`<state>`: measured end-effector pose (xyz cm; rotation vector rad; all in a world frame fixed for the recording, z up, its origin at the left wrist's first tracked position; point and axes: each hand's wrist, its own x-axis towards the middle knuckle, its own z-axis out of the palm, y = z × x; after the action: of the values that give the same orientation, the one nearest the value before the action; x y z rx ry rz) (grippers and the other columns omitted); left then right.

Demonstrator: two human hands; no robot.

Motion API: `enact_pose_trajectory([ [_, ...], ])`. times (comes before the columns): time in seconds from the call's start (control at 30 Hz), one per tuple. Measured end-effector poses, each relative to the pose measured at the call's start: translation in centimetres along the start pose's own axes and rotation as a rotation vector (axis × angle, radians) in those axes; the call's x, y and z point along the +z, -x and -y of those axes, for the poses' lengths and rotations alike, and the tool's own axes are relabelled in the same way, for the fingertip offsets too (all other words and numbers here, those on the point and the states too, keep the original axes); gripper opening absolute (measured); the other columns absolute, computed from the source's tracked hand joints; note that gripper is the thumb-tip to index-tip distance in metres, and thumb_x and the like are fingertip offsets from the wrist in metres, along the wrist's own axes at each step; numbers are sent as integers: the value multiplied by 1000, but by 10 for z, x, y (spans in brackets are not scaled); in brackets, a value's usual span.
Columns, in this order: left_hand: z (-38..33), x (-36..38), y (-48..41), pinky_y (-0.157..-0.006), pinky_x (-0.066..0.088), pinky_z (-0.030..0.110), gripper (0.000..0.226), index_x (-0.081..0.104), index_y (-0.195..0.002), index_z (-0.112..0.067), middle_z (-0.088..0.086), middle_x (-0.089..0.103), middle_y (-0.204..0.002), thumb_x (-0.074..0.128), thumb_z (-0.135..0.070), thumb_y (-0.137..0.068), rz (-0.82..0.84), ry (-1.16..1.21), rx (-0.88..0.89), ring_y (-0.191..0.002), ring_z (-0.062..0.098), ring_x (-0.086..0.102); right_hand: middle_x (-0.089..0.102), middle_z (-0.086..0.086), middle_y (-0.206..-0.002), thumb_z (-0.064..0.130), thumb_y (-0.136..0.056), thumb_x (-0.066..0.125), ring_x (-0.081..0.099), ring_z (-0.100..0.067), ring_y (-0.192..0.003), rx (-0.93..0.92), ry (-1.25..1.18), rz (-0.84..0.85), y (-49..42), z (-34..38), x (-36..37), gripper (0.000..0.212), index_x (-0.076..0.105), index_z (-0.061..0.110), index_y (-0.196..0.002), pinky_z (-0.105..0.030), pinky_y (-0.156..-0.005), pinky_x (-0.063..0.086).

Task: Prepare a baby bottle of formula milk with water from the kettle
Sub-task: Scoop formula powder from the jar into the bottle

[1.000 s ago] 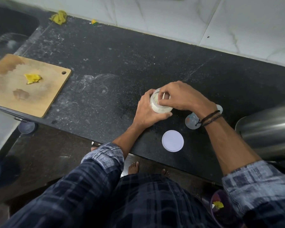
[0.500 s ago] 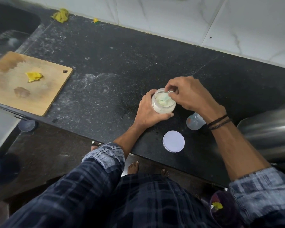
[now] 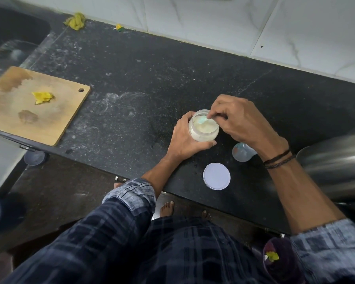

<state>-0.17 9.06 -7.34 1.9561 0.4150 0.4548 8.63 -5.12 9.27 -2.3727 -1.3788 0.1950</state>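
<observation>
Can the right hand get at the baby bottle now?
Probably not at once: the right hand pinches the scoop in the jar. The bottle sits close by its wrist, nothing between.

Black stone counter
Pale plastic scoop in clear powder jar; round white lid before it; clear baby bottle, steel kettle rightward.

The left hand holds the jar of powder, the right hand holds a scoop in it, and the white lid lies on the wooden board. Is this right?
One thing is wrong: in the head view the white lid lies on the black counter near its front edge, not on the wooden board. The rest holds.
</observation>
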Motion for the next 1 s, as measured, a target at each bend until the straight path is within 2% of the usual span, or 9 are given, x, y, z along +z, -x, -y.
enact_pose_trajectory([
  [0.1,1,1,-1,-101,49,49,98,50,-133,-30,-15,59,-126,97,-55,-50,13,5,-9,-119,15,58,70,-2,-108,2,-100,61,64,-19,-93,14,31,48,0,0,-1,22,81,8,-105,-34,-84,48],
  [0.17,1,1,0,-102,49,49,99,49,-133,-30,-16,58,-127,97,-55,-50,12,6,-12,-120,16,57,71,-3,-111,2,-100,60,65,-22,-99,18,66,83,-1,0,0,23,81,8,-107,-33,-85,48],
  [0.27,0,0,1,-101,49,48,98,48,-132,-34,-20,57,-126,96,-56,-50,2,7,-12,-120,13,56,70,-4,-113,1,-100,59,65,-25,-104,22,127,138,-5,0,2,24,80,8,-110,-39,-89,50],
  [0.37,0,1,0,-101,50,49,99,48,-132,-33,-17,59,-126,97,-56,-49,6,14,-22,-120,14,57,69,-4,-115,-1,-99,59,63,-26,-108,36,194,206,-10,0,4,27,79,12,-112,-44,-92,51],
  [0.53,1,1,0,-100,51,49,99,49,-132,-33,-15,60,-126,98,-55,-49,7,25,-31,-119,16,59,66,-5,-114,2,-97,61,63,-27,-104,73,208,262,-16,0,6,27,79,18,-111,-46,-91,53],
  [0.7,0,0,0,-100,51,46,99,48,-131,-35,-21,59,-124,97,-56,-48,1,21,-34,-118,9,57,69,-3,-116,5,-96,65,64,-25,-109,108,161,286,-19,0,7,25,81,21,-108,-43,-92,53],
  [0.77,-1,0,0,-100,51,45,99,48,-132,-35,-21,58,-124,97,-57,-48,-2,16,-36,-118,7,57,71,-2,-115,5,-96,65,66,-24,-107,121,131,279,-19,-1,6,26,81,21,-108,-38,-86,52],
  [0.9,-2,0,-1,-98,52,47,96,49,-130,-36,-21,59,-122,97,-56,-48,3,15,-28,-116,10,59,75,-4,-116,6,-94,66,68,-20,-100,193,18,245,-18,-3,4,25,81,21,-106,-31,-82,49],
  [1.0,-1,0,-1,-100,50,49,99,50,-132,-32,-16,59,-125,97,-56,-48,8,14,-36,-119,15,58,76,0,-104,7,-91,69,65,-13,-91,256,-75,202,-17,-4,2,24,83,24,-101,-26,-78,45],
])
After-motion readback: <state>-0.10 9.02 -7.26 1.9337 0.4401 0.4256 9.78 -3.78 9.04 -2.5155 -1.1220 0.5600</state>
